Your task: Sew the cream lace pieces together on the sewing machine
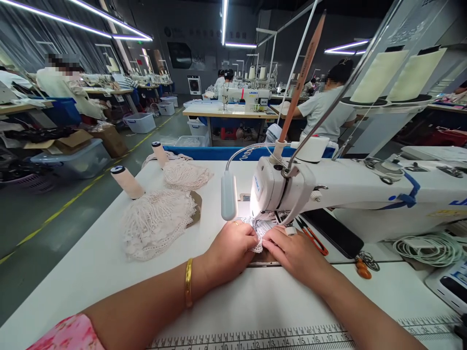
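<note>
Under the head of a white sewing machine (282, 187) lies a piece of white lace trim (258, 245), lit by the machine's lamp (228, 197). My left hand (233, 245) is closed, its thumb and fingers pinching the lace from the left. From the right, my right hand (292, 245) presses and pinches the same lace close to the needle area. The needle itself is hidden by the machine head and my fingers. To the left rest a large gathered lace pile (156, 223) and a smaller lace pile (184, 175).
Two thread cones (127, 182) stand by the lace piles. Orange-handled snips (314, 238), a black phone (332, 233) and a key ring (365, 266) lie right of my right hand. A ruler strip (255, 340) runs along the table's front edge. Co-workers sit at machines beyond.
</note>
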`<act>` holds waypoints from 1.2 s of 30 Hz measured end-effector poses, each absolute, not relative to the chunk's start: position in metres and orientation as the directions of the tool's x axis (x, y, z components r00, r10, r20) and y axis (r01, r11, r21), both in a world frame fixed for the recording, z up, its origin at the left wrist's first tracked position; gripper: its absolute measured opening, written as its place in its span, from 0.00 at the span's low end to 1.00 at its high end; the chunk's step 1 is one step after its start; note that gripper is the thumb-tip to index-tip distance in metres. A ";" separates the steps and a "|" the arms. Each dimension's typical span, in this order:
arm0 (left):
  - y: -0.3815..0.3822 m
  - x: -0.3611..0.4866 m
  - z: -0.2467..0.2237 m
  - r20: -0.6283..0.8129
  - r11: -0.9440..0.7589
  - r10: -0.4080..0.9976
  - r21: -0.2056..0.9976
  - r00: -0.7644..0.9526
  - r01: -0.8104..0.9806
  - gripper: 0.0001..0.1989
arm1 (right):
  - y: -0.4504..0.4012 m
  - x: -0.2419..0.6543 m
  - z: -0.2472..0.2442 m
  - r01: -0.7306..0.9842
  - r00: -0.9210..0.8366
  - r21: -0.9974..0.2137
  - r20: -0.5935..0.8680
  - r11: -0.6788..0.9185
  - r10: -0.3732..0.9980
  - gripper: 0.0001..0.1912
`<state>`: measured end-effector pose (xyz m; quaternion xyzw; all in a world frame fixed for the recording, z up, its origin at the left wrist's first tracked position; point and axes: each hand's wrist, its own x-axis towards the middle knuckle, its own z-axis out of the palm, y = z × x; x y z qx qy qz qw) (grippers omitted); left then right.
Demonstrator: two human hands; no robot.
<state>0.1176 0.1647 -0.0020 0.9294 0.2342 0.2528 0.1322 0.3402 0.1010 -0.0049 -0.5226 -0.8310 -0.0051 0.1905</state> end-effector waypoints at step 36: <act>0.168 0.103 0.011 0.406 -0.915 0.402 0.220 0.821 0.339 0.12 | 0.094 0.336 0.008 0.805 -0.458 -0.290 0.252 0.518 0.853 0.19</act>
